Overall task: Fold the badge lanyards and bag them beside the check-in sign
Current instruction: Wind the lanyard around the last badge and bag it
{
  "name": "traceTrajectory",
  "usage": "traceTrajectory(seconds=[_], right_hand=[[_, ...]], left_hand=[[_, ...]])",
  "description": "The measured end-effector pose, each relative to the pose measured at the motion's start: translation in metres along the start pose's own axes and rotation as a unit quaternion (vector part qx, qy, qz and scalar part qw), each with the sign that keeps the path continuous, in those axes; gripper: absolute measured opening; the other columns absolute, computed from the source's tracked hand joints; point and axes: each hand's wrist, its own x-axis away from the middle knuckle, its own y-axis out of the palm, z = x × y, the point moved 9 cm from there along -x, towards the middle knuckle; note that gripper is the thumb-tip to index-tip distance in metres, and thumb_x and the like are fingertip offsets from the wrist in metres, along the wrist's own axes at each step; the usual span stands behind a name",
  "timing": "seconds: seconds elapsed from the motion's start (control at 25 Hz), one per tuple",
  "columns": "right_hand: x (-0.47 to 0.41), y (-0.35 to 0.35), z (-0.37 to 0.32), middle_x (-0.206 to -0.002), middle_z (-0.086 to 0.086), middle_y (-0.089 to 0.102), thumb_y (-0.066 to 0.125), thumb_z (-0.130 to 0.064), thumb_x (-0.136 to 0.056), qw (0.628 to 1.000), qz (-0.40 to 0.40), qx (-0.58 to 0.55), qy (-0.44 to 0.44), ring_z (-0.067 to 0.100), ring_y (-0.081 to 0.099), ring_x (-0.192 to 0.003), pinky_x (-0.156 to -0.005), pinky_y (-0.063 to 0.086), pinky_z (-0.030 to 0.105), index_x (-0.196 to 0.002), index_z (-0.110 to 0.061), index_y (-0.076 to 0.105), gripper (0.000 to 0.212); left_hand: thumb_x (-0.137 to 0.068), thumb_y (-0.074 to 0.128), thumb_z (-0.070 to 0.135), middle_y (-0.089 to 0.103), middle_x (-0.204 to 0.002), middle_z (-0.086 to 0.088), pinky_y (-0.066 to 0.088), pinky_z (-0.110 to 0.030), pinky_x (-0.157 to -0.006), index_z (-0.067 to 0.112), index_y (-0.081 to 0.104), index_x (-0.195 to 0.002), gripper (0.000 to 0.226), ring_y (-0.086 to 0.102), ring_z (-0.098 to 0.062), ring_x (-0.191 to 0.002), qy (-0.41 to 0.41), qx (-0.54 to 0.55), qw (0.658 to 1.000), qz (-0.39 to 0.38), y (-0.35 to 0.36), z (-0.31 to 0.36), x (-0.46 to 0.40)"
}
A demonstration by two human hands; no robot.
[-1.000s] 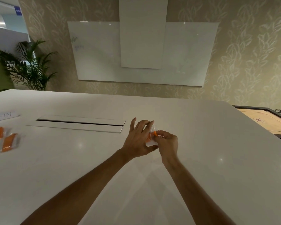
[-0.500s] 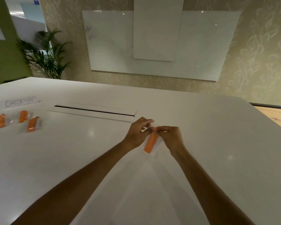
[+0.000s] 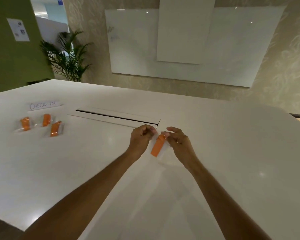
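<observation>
A folded orange lanyard sits inside a small clear bag that hangs between my hands above the white table. My left hand pinches the bag's top left corner. My right hand pinches the top right corner with thumb and forefinger, its other fingers spread. A paper CHECK-IN sign lies at the far left. In front of the sign lie three bagged orange lanyards.
A long cable slot with a flap runs across the table's middle, just beyond my hands. A glass whiteboard hangs on the far wall, a potted palm stands behind the table's left corner.
The view has swung left and the sign with three bagged lanyards has come fully into sight. The bag now hangs lower between my hands, which have drawn slightly apart along its top.
</observation>
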Motion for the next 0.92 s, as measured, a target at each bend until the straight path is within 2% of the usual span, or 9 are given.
traceTrajectory(seconds=[0.08, 0.16, 0.28, 0.44, 0.6, 0.72, 0.84, 0.92], right_hand=[[-0.009, 0.01, -0.007, -0.118, -0.023, 0.055, 0.066, -0.021, -0.088, 1.0, 0.013, -0.002, -0.025, -0.005, 0.062, -0.086, -0.074, 0.046, 0.011, -0.108, -0.021, 0.071, 0.02], [-0.017, 0.023, -0.008, -0.116, -0.02, 0.059, 0.074, -0.022, -0.081, 0.999, 0.025, -0.016, -0.025, 0.006, 0.065, -0.084, -0.07, 0.046, 0.01, -0.11, -0.024, 0.067, 0.03], [-0.027, 0.069, 0.0, -0.107, -0.008, 0.068, 0.08, -0.015, -0.073, 1.0, -0.018, -0.013, -0.007, 0.015, 0.067, -0.085, -0.071, 0.051, 0.017, -0.108, -0.022, 0.066, 0.038], [-0.035, 0.129, 0.01, -0.088, 0.005, 0.075, 0.079, -0.007, -0.073, 0.998, -0.048, -0.034, 0.004, 0.022, 0.07, -0.083, -0.079, 0.056, 0.038, -0.092, -0.016, 0.075, 0.022], [-0.051, 0.178, 0.016, -0.078, 0.0, 0.075, 0.078, -0.006, -0.074, 0.997, -0.042, -0.056, 0.026, 0.017, 0.069, -0.075, -0.074, 0.056, 0.036, -0.074, -0.028, 0.075, 0.021], [-0.061, 0.221, 0.019, -0.072, 0.004, 0.07, 0.08, -0.007, -0.071, 0.997, -0.055, -0.044, 0.031, 0.015, 0.063, -0.069, -0.069, 0.053, 0.035, -0.072, -0.014, 0.074, 0.009], [-0.07, 0.263, 0.014, -0.065, 0.011, 0.064, 0.081, -0.011, -0.07, 0.997, -0.073, -0.027, 0.026, 0.017, 0.059, -0.065, -0.066, 0.052, 0.037, -0.069, 0.0, 0.067, 0.018], [-0.076, 0.297, 0.006, -0.064, 0.012, 0.066, 0.081, -0.013, -0.07, 0.995, -0.096, -0.027, 0.017, 0.015, 0.06, -0.063, -0.064, 0.051, 0.036, -0.071, -0.003, 0.068, 0.016]], left_hand=[[-0.086, 0.055, -0.002, 0.069, -0.076, 0.002, 0.053, -0.029, -0.073, 0.019, 0.068, -0.073, 0.029, 0.065, -0.011, -0.075, 0.002, 0.009, 1.0, 0.022, -0.02, 0.0, -0.005], [-0.087, 0.056, 0.002, 0.07, -0.077, 0.002, 0.054, -0.027, -0.07, 0.022, 0.068, -0.073, 0.027, 0.065, -0.011, -0.075, 0.003, 0.012, 0.998, 0.054, -0.045, 0.001, -0.01], [-0.089, 0.056, 0.004, 0.07, -0.075, 0.005, 0.056, -0.031, -0.073, 0.023, 0.068, -0.074, 0.027, 0.066, -0.01, -0.075, -0.001, 0.018, 0.996, 0.089, -0.081, -0.001, -0.017], [-0.088, 0.056, 0.001, 0.069, -0.076, 0.002, 0.054, -0.037, -0.076, 0.02, 0.068, -0.075, 0.026, 0.065, -0.012, -0.075, -0.015, 0.032, 0.994, 0.101, -0.123, -0.006, -0.028], [-0.088, 0.055, -0.002, 0.068, -0.08, -0.004, 0.054, -0.043, -0.082, 0.017, 0.068, -0.076, 0.025, 0.065, -0.02, -0.081, -0.019, 0.035, 0.992, 0.119, -0.171, -0.015, -0.033], [-0.088, 0.054, -0.004, 0.066, -0.082, -0.01, 0.052, -0.048, -0.084, 0.012, 0.066, -0.077, 0.023, 0.062, -0.025, -0.081, -0.029, 0.054, 0.988, 0.142, -0.212, -0.023, -0.031], [-0.089, 0.053, -0.005, 0.065, -0.085, -0.013, 0.051, -0.049, -0.085, 0.008, 0.065, -0.08, 0.02, 0.061, -0.027, -0.083, -0.042, 0.074, 0.982, 0.167, -0.255, -0.029, -0.031], [-0.09, 0.052, -0.005, 0.064, -0.086, -0.013, 0.05, -0.049, -0.087, 0.006, 0.064, -0.083, 0.018, 0.061, -0.027, -0.086, -0.043, 0.084, 0.978, 0.184, -0.287, -0.029, -0.032]])
